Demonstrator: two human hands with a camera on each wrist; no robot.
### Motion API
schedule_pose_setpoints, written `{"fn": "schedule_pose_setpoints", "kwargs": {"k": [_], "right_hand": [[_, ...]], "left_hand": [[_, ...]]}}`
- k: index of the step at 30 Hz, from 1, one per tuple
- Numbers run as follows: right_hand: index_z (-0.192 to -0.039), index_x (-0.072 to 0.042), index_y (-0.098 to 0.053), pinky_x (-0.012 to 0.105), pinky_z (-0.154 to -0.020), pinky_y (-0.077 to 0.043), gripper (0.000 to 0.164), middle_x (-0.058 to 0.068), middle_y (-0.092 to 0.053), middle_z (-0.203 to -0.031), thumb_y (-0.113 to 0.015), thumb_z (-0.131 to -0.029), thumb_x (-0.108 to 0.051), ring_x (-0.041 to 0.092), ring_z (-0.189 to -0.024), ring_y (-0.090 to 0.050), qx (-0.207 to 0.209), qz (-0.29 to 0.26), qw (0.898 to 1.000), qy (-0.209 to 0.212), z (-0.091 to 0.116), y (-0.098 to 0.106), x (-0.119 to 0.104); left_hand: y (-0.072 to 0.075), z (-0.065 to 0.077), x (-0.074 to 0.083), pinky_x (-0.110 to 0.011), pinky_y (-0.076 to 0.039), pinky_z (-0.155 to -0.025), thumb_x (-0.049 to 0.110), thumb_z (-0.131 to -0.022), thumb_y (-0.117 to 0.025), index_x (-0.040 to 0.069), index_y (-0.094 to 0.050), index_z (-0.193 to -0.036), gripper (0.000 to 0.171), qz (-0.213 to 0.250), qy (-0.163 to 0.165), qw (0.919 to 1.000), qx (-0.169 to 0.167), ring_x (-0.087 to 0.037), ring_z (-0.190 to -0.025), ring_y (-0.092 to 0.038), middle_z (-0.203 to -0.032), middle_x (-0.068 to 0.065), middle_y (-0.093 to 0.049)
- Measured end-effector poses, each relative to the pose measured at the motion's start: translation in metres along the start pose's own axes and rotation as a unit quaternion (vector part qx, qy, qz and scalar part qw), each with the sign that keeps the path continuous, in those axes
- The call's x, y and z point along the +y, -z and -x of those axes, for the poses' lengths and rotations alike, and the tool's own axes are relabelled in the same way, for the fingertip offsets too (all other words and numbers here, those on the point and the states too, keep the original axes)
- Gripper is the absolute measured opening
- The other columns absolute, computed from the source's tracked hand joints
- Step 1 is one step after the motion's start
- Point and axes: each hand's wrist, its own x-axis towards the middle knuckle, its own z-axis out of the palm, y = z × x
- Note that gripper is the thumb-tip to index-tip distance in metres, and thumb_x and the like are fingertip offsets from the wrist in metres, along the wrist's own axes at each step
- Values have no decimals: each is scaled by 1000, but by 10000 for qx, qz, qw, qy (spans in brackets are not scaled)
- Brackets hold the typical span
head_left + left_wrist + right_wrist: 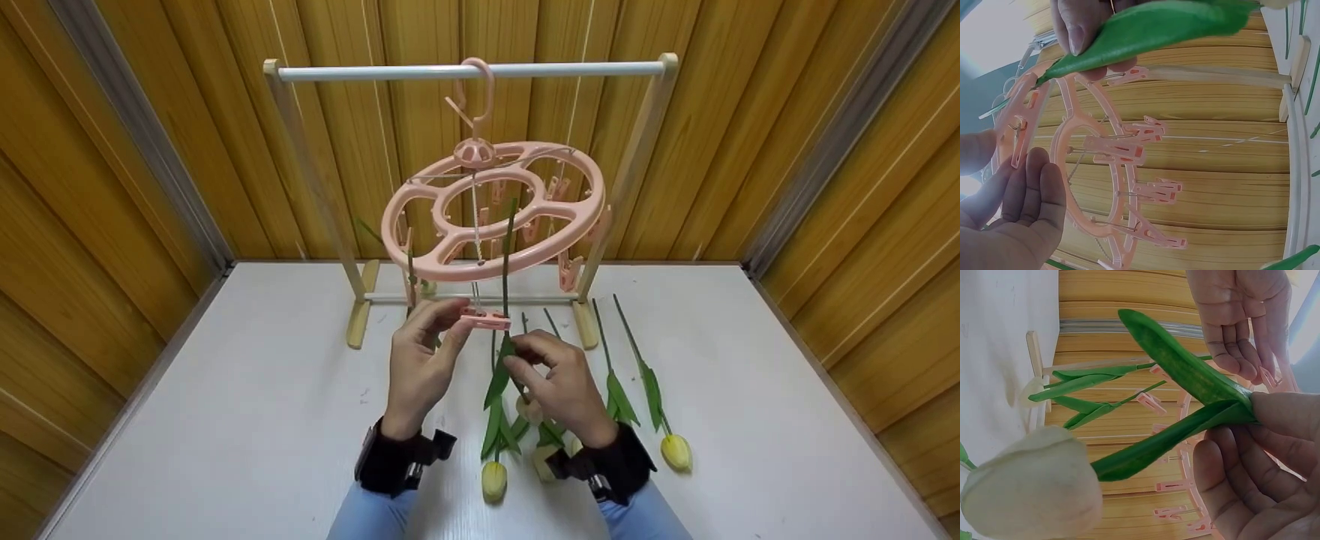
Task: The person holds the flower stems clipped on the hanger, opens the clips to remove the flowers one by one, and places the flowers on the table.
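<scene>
My left hand pinches a pink clothespin by its handle end, thumb on one side and fingers on the other. The clothespin hangs by a cord below the front rim of a round pink drying hanger. With thumb and fingertips my right hand holds an artificial white tulip at the base of its green leaves. Its blossom points down, and the bare stem rises past the clothespin's nose and in front of the hanger. In the left wrist view, the stem overlaps the clothespin's tip.
The hanger hooks over the white bar of a wooden stand. More clothespins dangle from it, and green-leaved tulips hang at its left. Several tulips lie on the white table, including yellow ones.
</scene>
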Motion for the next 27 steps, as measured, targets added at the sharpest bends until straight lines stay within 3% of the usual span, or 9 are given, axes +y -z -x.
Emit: {"fn": "schedule_pose_setpoints", "kwargs": {"k": [12,27], "right_hand": [[-105,-5,-75,28,-70,-57,11,1,-72,-94,-74,-94,-4,17,-80,-69,-29,6,9999,-129,-1,0,-2],[-101,-6,-74,26,-65,-54,8,1,-71,-90,-74,-94,-3,16,-76,-68,114,-110,9999,19,-1,0,-1]], "left_hand": [[-2,0,0,-28,-56,-91,0,-96,-71,-7,-70,-118,24,80,2,10000,30,-18,-99,-69,-105,-15,-68],[-3,1,0,-28,-56,-89,1,-95,-71,-7,-71,-118,24,140,124,9998,76,-18,-99,-70,-105,-15,-70]]}}
